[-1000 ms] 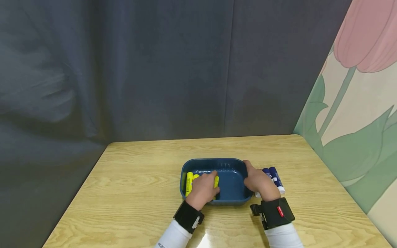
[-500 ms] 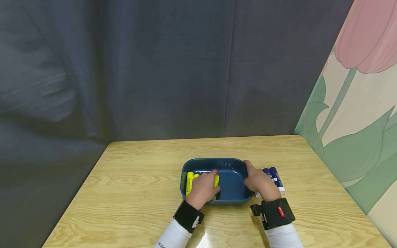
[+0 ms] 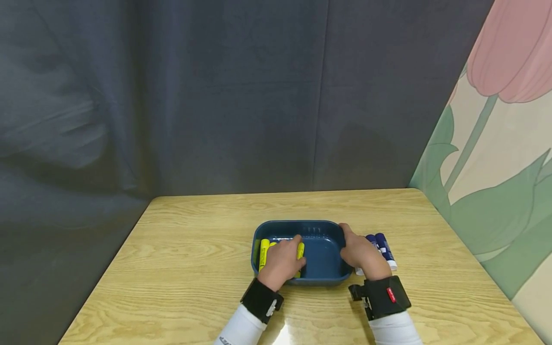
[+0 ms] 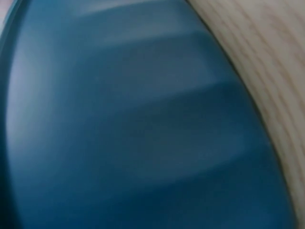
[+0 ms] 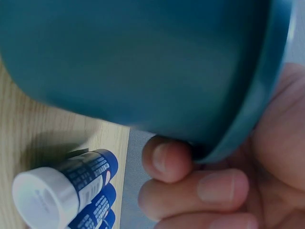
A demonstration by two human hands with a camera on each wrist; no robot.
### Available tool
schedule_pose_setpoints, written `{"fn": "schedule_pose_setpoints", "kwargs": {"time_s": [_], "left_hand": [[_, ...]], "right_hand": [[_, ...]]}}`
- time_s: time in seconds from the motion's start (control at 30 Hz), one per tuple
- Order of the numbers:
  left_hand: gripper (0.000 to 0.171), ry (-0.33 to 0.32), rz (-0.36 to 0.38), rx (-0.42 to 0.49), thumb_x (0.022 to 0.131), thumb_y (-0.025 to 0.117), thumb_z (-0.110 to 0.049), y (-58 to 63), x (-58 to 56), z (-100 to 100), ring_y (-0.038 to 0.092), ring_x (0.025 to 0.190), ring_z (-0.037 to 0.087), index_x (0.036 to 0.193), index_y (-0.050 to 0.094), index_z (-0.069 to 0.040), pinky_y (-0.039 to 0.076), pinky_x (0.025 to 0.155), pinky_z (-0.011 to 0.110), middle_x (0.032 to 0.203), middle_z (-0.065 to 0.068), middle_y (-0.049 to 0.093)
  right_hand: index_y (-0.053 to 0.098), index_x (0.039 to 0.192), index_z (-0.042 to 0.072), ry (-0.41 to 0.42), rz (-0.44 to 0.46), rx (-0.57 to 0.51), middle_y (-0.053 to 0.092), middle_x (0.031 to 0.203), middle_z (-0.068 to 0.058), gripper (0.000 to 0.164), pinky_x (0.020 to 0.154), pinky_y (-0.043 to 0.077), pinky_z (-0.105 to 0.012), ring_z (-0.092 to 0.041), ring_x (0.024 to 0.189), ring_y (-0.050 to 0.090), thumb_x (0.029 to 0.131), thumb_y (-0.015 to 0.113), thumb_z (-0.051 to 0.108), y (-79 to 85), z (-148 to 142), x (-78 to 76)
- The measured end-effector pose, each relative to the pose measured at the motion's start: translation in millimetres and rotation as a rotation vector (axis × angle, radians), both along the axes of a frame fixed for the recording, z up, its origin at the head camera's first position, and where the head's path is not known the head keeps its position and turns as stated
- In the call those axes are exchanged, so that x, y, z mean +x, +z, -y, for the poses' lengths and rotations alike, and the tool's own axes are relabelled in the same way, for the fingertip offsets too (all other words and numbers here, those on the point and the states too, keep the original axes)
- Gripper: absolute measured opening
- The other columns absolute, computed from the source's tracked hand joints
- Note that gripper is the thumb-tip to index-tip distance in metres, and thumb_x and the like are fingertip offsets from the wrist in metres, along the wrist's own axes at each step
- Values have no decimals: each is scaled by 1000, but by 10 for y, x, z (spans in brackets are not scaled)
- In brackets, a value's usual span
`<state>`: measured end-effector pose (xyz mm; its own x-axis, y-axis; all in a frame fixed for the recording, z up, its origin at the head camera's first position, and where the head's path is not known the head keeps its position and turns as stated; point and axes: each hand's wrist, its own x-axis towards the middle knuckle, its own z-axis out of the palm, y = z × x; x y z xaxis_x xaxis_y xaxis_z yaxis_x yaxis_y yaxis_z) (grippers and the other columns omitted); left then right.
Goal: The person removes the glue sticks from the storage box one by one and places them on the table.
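Inside the box [image 3: 323, 261], yellow tubes [image 3: 263, 254] are partly covered by the left hand [image 3: 280, 263], whose grip cannot be told, while the box's right end is gripped by the right hand [image 3: 361, 251], seemingly for steadiness, near blue tubes [image 3: 385, 249] outside.

Left hand [image 3: 282, 261] hides parts of the yellow tubes [image 3: 264, 254], right hand [image 3: 361, 250] partly covers blue tubes [image 3: 385, 248], and the left wrist view crops and blurs the tray [image 4: 143, 119]!

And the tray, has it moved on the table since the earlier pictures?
No: judged against the back edge of the table in the head view, the tray shows no visible shift.
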<state>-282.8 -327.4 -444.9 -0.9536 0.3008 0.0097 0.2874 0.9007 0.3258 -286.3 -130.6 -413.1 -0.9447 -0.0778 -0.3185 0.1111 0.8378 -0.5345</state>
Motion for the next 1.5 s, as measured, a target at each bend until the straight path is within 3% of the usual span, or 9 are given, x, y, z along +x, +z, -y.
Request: {"fn": "schedule_pose_setpoints", "kwargs": {"time_s": [1.5], "left_hand": [[49, 28, 33, 38, 80, 69, -30, 158, 41, 76, 47, 55, 14, 123, 52, -16, 40, 44, 29, 74, 1, 56]], "right_hand": [[12, 145, 7, 9, -5, 9, 41, 60, -6, 68, 44, 34, -31, -16, 43, 38, 84, 42, 0, -18, -18, 2]]}}
